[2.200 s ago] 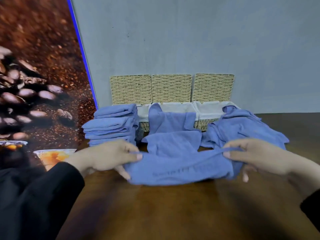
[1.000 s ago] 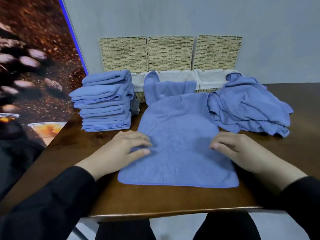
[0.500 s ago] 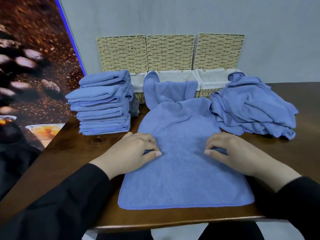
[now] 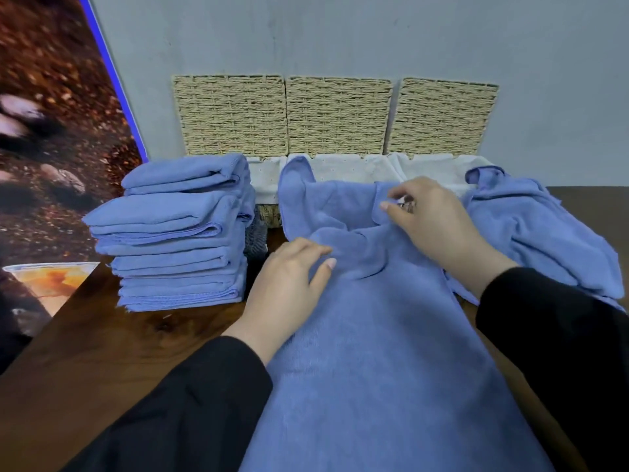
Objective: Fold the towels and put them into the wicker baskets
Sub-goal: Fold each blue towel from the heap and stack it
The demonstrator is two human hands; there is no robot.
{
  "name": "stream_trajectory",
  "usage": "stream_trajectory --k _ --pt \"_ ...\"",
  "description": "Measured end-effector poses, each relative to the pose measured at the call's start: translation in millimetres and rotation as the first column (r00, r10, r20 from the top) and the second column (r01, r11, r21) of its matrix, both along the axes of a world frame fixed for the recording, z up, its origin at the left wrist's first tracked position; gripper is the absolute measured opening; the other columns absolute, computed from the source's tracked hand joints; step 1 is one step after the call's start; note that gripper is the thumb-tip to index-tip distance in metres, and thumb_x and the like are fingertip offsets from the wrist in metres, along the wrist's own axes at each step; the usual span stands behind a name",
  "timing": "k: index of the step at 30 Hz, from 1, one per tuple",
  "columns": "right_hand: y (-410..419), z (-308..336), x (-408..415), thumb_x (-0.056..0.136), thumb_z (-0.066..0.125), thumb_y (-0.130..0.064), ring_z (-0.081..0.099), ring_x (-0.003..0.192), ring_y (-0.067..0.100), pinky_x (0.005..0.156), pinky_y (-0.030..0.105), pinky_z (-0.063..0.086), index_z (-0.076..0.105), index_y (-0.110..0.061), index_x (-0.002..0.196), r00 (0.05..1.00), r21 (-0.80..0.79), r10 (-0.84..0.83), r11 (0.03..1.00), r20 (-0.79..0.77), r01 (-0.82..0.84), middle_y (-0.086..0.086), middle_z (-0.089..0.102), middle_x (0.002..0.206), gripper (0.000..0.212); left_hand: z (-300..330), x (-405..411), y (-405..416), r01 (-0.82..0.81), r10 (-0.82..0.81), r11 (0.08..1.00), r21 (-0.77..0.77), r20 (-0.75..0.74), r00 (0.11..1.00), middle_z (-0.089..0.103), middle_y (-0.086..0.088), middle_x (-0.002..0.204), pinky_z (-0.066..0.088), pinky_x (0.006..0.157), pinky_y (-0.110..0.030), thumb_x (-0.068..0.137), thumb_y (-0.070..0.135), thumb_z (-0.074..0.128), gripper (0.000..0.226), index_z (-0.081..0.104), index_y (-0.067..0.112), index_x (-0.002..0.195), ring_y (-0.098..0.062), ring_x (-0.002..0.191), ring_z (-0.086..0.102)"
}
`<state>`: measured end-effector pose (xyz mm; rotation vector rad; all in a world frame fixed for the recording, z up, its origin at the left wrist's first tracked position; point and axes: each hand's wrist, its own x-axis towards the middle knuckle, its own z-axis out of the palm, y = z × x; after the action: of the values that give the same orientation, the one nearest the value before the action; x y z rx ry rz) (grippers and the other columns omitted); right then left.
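A blue towel (image 4: 374, 352) lies spread on the wooden table in front of me, its near end hanging over the table's front edge. Its far end is bunched up against the baskets. My left hand (image 4: 289, 277) pinches the far left part of that bunch between thumb and fingers. My right hand (image 4: 432, 219) pinches the far right edge, lifted slightly. Three wicker baskets (image 4: 269, 216) with white liners stand against the wall, lids raised. Another blue towel (image 4: 299, 192) drapes out of the middle basket.
A tall stack of folded blue towels (image 4: 177, 233) stands left of the baskets. A loose pile of unfolded blue towels (image 4: 544, 233) lies at the right, partly over the right basket. The grey wall is behind; a coffee-bean poster (image 4: 51, 131) is at the left.
Both hands have moved from the middle of the towel to its far end and taken hold of it. The towel has slid toward me over the table edge.
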<state>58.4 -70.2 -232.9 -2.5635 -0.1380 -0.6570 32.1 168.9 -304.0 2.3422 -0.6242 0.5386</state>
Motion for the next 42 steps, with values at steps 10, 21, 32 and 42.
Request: stream_trajectory --k 10,21,32,42 --pt "9 -4 101 0.103 0.048 -0.044 0.059 0.085 0.035 0.071 0.037 0.04 0.062 -0.012 0.078 0.963 -0.364 -0.261 0.904 -0.058 0.224 0.007 0.058 0.082 0.043 -1 7 3 0.001 -0.003 0.993 -0.122 -0.023 1.0 0.065 0.007 0.115 0.046 0.097 -0.029 0.099 0.038 0.051 0.035 0.07 0.016 0.119 -0.013 0.109 0.06" --pt "0 -7 103 0.09 0.054 0.0 0.061 0.077 0.038 0.063 0.041 0.054 0.068 -0.004 0.082 0.969 -0.38 -0.246 0.895 0.013 0.232 0.017 0.067 0.082 0.016 0 5 2 0.011 -0.016 0.991 -0.135 -0.03 0.999 0.063 0.01 0.112 0.046 0.098 -0.03 0.098 0.046 0.043 0.042 0.071 0.019 0.116 -0.01 0.109 0.059" --pt "19 28 4 0.103 0.042 -0.011 0.035 0.057 0.004 0.054 0.019 0.03 0.052 -0.019 0.08 0.985 0.482 0.135 0.859 0.107 -0.171 -0.014 0.043 0.062 0.027 11 -1 4 0.007 0.015 0.963 -0.268 0.078 0.997 0.051 0.012 0.136 0.042 0.11 -0.037 0.1 0.043 0.047 0.045 0.053 0.025 0.141 -0.007 0.131 0.047" --pt "15 -38 -80 0.1 0.045 -0.029 0.05 0.063 0.023 0.065 0.039 0.043 0.058 -0.029 0.085 0.889 0.39 0.389 0.878 -0.242 -0.278 0.005 0.061 0.072 0.021 6 -6 -7 0.233 -0.231 0.972 -0.04 0.046 0.972 0.06 0.011 0.128 0.031 0.104 -0.025 0.094 0.031 0.056 0.014 0.067 0.023 0.098 -0.005 0.128 0.049"
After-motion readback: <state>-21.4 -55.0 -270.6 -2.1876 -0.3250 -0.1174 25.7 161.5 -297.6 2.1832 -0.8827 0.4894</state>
